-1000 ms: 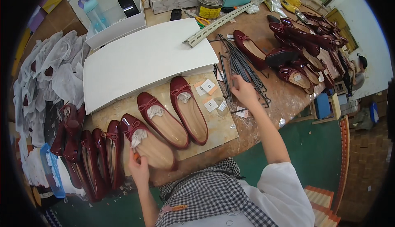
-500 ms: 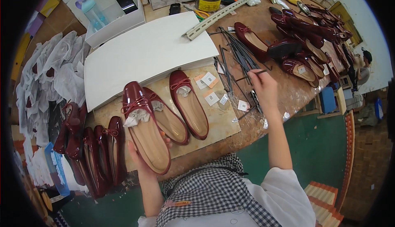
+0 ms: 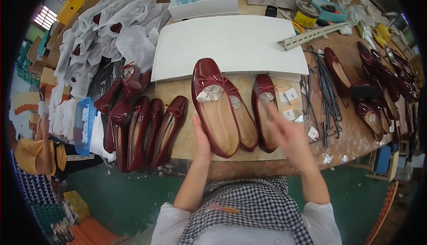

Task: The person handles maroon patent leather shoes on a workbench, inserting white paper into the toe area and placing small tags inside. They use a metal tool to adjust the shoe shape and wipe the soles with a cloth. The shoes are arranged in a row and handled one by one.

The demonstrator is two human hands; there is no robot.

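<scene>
My left hand (image 3: pixel 203 139) grips a burgundy patent ballet flat (image 3: pixel 224 127) by its side, tilted toward me, with crumpled white paper in its toe. Partly behind it a second flat (image 3: pixel 247 129) stands on the pale board (image 3: pixel 187 131), also stuffed with paper. Further right lies another flat (image 3: pixel 264 127) with a bow and paper inside. Over its right edge my right hand (image 3: pixel 291 134) hovers, its fingers smeared by motion; whether it holds anything is hidden. Small paper tags (image 3: pixel 291 95) lie just beyond that hand.
A white board (image 3: pixel 227 40) spans the back of the bench. Thin dark rods (image 3: pixel 329 98) lie to the right, before a pile of burgundy flats (image 3: pixel 378 85). More flats (image 3: pixel 149 134) and white-wrapped shoes (image 3: pixel 111 36) stand left. Another person (image 3: pixel 38 151) is at far left.
My right hand has moved left from the dark rods to the shoes; the rod at its fingers no longer shows. The view has turned left, and my left hand still holds the same flat.
</scene>
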